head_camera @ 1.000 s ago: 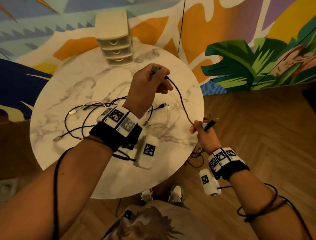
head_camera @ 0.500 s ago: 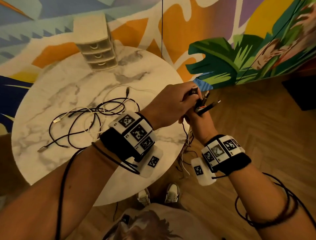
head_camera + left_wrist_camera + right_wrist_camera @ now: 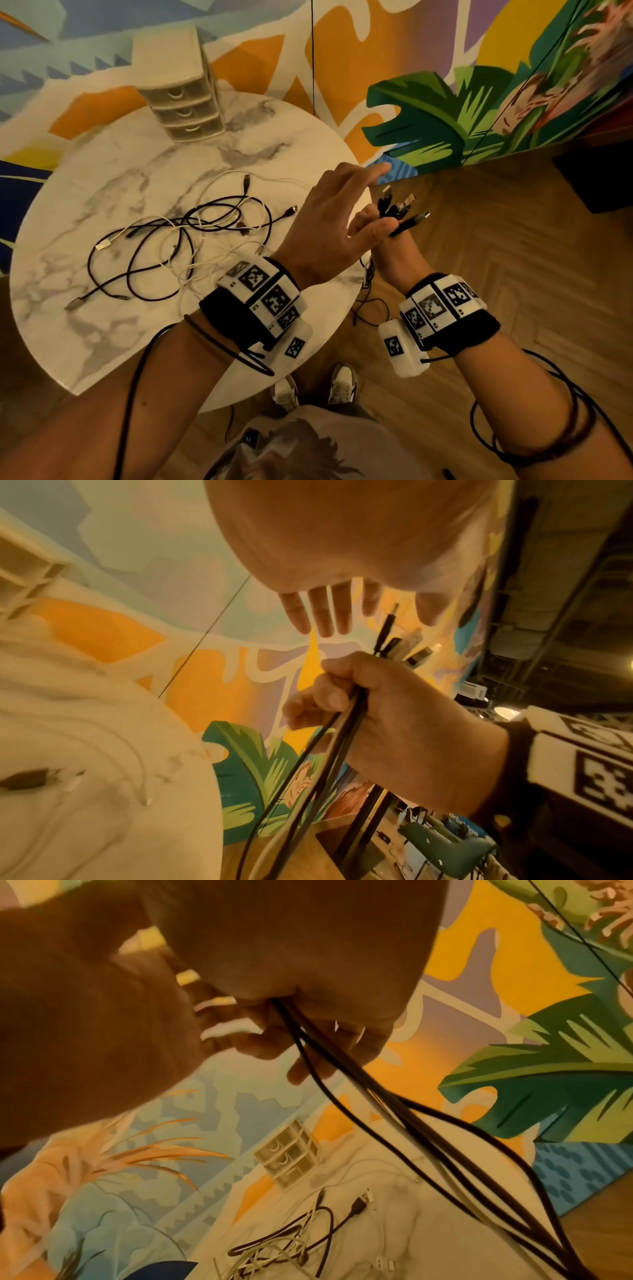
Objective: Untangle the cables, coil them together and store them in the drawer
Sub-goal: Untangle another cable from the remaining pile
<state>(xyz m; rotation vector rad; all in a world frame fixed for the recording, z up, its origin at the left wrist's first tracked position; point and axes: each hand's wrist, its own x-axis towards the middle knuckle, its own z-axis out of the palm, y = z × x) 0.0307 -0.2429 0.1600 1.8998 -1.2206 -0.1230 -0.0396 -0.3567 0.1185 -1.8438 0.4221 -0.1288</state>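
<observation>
Cables: tangled on tabletop | right hand grip: clenched round cable bundle | left hand grip: released, fingers spread

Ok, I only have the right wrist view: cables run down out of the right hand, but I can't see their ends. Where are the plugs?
Observer: The plugs stick up in a fanned bunch above the right hand, which grips the cables just below them.
Operator: Is the left hand holding any of them?
Observer: No. The left hand is open, fingers spread, holding nothing, close beside the right hand.
</observation>
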